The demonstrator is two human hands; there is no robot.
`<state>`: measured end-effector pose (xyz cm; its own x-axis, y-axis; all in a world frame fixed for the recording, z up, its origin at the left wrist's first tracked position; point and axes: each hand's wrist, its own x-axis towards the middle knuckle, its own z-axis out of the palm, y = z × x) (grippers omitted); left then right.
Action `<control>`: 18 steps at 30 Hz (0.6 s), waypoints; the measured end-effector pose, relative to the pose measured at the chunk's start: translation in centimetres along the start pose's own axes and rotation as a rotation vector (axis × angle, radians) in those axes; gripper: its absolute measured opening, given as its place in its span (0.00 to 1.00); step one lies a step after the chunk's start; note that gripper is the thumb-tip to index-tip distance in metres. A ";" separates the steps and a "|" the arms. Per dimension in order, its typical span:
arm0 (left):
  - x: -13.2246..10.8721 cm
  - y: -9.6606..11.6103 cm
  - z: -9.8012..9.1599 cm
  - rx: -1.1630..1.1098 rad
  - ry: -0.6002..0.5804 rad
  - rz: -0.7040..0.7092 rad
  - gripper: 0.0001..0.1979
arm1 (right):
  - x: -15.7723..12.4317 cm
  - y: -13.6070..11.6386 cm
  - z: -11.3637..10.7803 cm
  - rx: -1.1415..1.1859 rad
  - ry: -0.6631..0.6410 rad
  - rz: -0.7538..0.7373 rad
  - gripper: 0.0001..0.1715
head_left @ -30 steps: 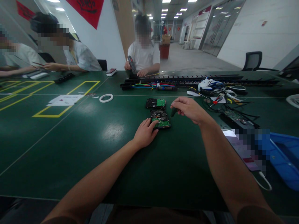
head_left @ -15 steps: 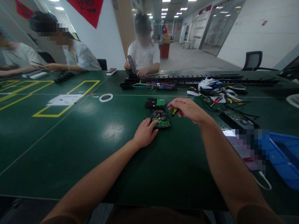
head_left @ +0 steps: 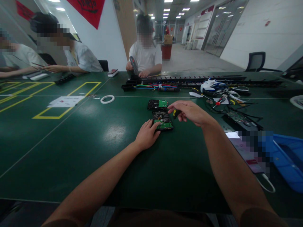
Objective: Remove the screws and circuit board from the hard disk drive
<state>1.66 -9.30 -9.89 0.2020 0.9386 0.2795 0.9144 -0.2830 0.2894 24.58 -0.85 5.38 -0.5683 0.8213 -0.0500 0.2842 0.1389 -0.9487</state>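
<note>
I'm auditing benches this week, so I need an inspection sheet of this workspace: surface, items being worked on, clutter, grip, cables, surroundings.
Surface: green tabletop with yellow markings.
Work items: near drive with a green board; far drive just beyond it; yellow-and-black screwdriver.
Clutter: tape roll, printed sheets, gloves, blue tray.
Grip: left hand spread on the near drive; right hand holding the screwdriver, tip contact unclear.
Cables: coloured wires by the black rails; white cable at right.
Surroundings: three other people at the table, one opposite holding a power tool; chair beyond.
</note>
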 end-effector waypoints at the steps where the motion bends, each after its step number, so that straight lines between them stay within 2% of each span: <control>1: 0.0 0.0 0.0 0.001 -0.001 0.001 0.26 | 0.0 0.0 0.0 0.009 -0.005 0.004 0.16; 13: 0.0 0.2 -0.2 0.016 -0.007 0.000 0.26 | -0.2 0.0 0.3 0.118 -0.081 0.009 0.21; 18: 0.0 0.2 -0.4 0.011 -0.013 -0.002 0.26 | -0.1 0.3 0.1 0.157 -0.127 -0.002 0.20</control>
<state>1.76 -9.43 -9.47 0.2045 0.9419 0.2665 0.9189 -0.2785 0.2795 24.66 -0.97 5.09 -0.6647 0.7430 -0.0778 0.1648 0.0443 -0.9853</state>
